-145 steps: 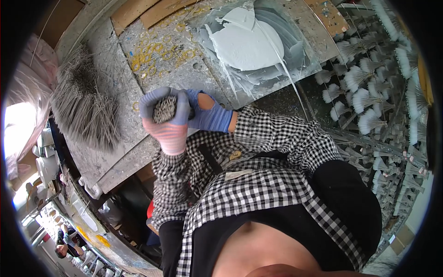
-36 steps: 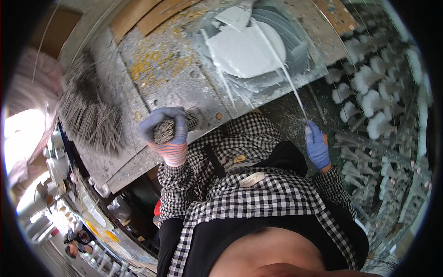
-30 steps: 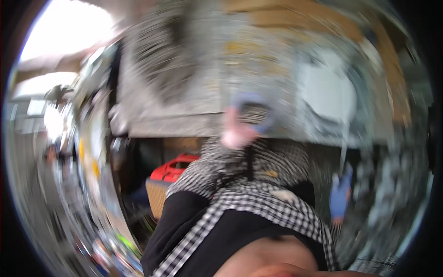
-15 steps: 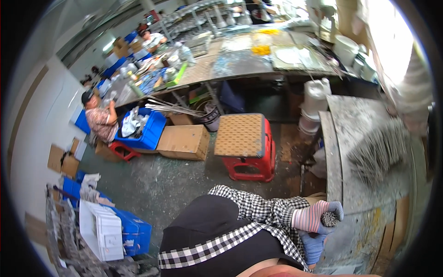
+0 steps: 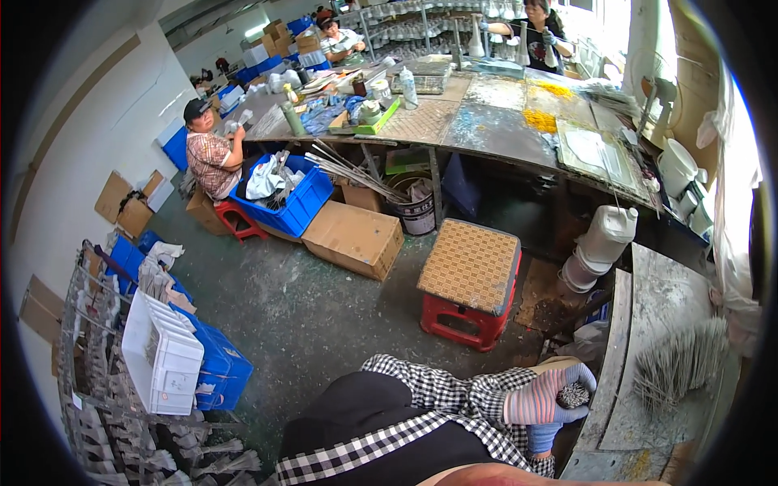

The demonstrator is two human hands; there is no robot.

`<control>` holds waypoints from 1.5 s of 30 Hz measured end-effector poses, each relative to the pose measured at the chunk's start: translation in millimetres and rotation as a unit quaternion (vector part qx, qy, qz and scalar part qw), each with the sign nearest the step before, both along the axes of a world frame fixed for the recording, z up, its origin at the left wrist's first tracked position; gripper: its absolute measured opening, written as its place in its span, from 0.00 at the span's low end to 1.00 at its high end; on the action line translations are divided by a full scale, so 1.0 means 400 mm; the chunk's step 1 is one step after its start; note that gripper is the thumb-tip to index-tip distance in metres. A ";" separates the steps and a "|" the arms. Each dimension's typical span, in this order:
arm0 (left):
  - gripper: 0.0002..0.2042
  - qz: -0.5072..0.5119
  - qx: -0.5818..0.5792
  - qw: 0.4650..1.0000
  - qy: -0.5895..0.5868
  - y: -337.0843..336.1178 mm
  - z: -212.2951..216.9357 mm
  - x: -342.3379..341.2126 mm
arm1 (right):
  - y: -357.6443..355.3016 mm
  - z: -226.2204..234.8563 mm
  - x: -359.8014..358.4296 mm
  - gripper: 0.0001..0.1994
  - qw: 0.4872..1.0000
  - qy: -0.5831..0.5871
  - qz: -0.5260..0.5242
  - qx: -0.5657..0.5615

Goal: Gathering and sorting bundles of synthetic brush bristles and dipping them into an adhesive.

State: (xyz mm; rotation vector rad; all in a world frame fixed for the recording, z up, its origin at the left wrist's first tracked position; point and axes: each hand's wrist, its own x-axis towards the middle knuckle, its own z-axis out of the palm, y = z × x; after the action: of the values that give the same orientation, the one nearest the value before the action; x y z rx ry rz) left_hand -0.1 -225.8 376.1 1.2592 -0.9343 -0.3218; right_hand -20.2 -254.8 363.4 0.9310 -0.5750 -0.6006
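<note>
At the lower right, my left hand (image 5: 531,401), in a striped knit glove with grey-blue fingertips, is closed around a bundle of thin grey sticks (image 5: 574,395), seen end-on. Below it shows the blue glove cuff of my right hand (image 5: 543,438); its fingers are hidden behind the left hand and sleeve, so its grip is unclear. Both hands are close to the edge of a worn grey bench (image 5: 609,409). On that bench stands a larger fanned clump of similar thin sticks (image 5: 679,364), apart from my hands.
A red stool (image 5: 470,283) with a patterned top stands ahead, beside a cardboard box (image 5: 353,238) and a blue crate (image 5: 284,212). White buckets (image 5: 606,236) stand by the bench. At left are a white bin (image 5: 162,356) and racks. Other people sit or stand around a long cluttered table (image 5: 496,121).
The view has swung, so the surroundings sit further right and lower, and a person behind the far table now shows. My left hand keeps its hold on the stick bundle.
</note>
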 end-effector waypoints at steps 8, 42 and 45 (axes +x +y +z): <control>0.48 -0.294 -0.076 0.943 0.134 0.105 0.055 0.193 | -0.006 -0.049 -0.018 0.29 0.961 0.168 -0.021 -0.217; 0.07 0.105 -0.086 0.983 0.126 0.115 0.061 0.126 | -0.061 -0.180 -0.091 0.51 0.233 0.510 -0.148 -0.815; 0.08 0.131 -0.077 0.980 0.131 0.114 0.053 0.118 | -0.068 -0.262 -0.083 0.51 0.177 0.511 -0.133 -0.830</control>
State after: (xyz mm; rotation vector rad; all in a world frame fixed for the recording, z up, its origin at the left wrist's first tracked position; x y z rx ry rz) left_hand 47.2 -180.1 397.2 1.1491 -0.5496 -0.1973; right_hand -53.2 -282.1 258.5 -1.7953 0.1748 -0.3635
